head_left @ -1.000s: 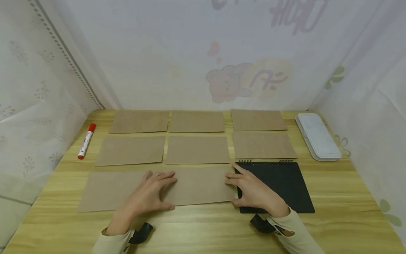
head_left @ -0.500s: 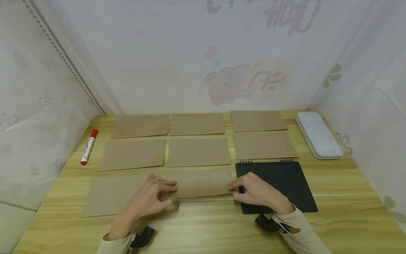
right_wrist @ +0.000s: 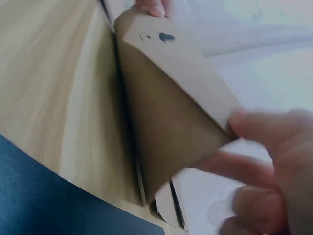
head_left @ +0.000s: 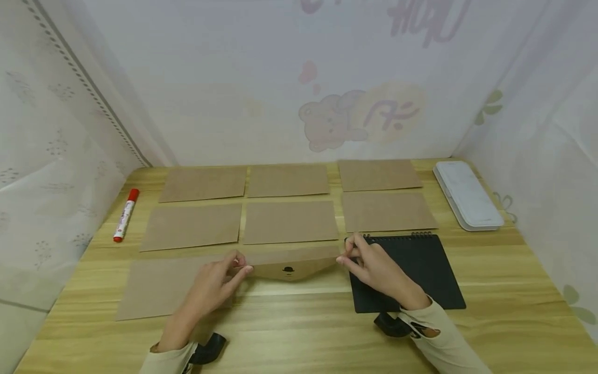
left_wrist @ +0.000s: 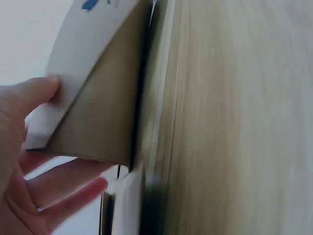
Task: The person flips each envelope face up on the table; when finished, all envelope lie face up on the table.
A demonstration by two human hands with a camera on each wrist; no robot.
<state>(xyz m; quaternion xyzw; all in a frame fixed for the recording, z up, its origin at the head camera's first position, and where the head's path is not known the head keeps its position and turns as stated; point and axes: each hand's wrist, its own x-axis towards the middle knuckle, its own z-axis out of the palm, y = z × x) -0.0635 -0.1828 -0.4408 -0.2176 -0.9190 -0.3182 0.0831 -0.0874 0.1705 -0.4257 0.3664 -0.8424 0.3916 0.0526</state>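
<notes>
A brown kraft-paper envelope (head_left: 290, 270) in the middle of the front row is raised along its near side. Its pointed flap, with a small dark hat-like print, faces me. My left hand (head_left: 211, 284) pinches the left corner; in the left wrist view its thumb lies on the flap of the envelope (left_wrist: 105, 107). My right hand (head_left: 380, 272) pinches the right corner between thumb and finger, over the left side of a black spiral notebook (head_left: 411, 275). The right wrist view shows the envelope (right_wrist: 166, 107) tilted up from the wooden table, its far long edge low near the tabletop.
Another brown envelope-like sheet (head_left: 154, 288) lies left of the raised one, partly under my left forearm. Several more form two rows behind, such as the middle one (head_left: 289, 222). A red-capped marker (head_left: 125, 215) lies far left, a white case (head_left: 469, 195) far right.
The front middle envelope lay flat one second ago. Both hands have lifted its near edge and tipped it up, so the printed flap now shows.
</notes>
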